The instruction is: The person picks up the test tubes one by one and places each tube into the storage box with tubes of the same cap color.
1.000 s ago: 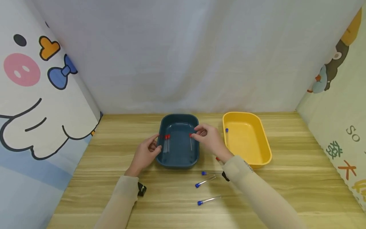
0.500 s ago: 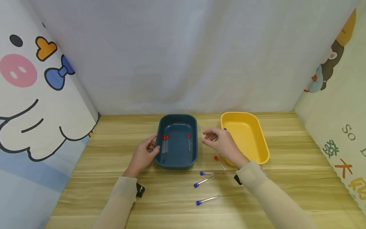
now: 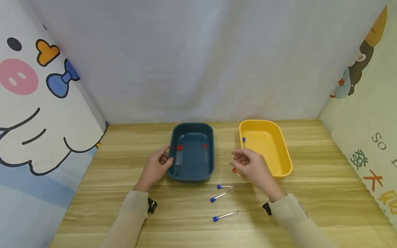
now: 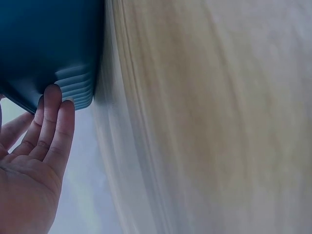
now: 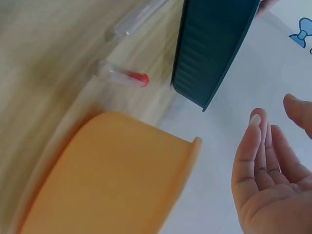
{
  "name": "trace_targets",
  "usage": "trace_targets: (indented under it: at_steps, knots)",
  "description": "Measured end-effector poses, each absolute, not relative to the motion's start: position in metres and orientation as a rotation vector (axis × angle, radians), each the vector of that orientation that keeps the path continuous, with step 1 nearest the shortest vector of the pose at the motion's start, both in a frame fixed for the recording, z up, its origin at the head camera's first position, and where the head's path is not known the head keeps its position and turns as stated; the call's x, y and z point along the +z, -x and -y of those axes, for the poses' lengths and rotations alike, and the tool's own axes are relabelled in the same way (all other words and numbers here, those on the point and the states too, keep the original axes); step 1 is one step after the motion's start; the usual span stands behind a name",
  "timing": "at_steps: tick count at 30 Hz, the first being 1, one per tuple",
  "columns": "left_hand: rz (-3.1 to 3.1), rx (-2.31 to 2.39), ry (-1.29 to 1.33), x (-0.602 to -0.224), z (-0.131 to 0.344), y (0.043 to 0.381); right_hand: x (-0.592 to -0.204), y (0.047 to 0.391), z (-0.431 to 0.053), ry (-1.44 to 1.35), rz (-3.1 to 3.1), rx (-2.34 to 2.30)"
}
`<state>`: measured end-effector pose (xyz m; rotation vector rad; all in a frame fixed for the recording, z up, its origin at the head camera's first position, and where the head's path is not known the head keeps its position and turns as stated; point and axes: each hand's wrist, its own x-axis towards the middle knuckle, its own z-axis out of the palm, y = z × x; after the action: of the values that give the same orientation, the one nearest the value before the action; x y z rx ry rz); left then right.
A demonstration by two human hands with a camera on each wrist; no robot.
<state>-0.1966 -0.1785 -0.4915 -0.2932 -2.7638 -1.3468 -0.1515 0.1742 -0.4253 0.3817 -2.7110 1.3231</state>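
My left hand (image 3: 155,168) holds the left wall of a dark blue tray (image 3: 191,180), its thumb at the rim and its fingers against the ribbed outer side (image 4: 75,85). Inside that tray lie several clear test tubes with red caps, a few together at the left (image 3: 179,155) and one alone at the right (image 3: 205,153). My right hand (image 3: 252,167) hovers with nothing in it beside the near left corner of a yellow tray (image 3: 286,148). Just below its fingertips a red-capped test tube (image 3: 238,175) lies on the table.
Several blue-capped test tubes lie on the wooden table: a far one (image 3: 224,186), a middle one (image 3: 221,195) and the nearest (image 3: 225,215). Another blue cap (image 3: 244,140) shows inside the yellow tray's left side. A pale curtain (image 3: 198,69) hangs behind the trays.
My right hand has let go of a red-capped test tube inside the dark blue tray and moved right and nearer, toward the red-capped tube on the table. The left hand keeps its place.
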Motion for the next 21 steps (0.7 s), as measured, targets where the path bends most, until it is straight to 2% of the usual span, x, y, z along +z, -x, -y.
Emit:
trace_targets:
  at_steps: [11,21]
  knots:
    - [2.777,-1.323,0.298,-0.492,0.178,0.197,-0.449,0.121,-0.186,-0.197,2.696,1.295]
    - [2.77,-1.331,0.316,-0.493,0.179,0.198,-0.467,0.102,-0.183,-0.173,2.652,1.077]
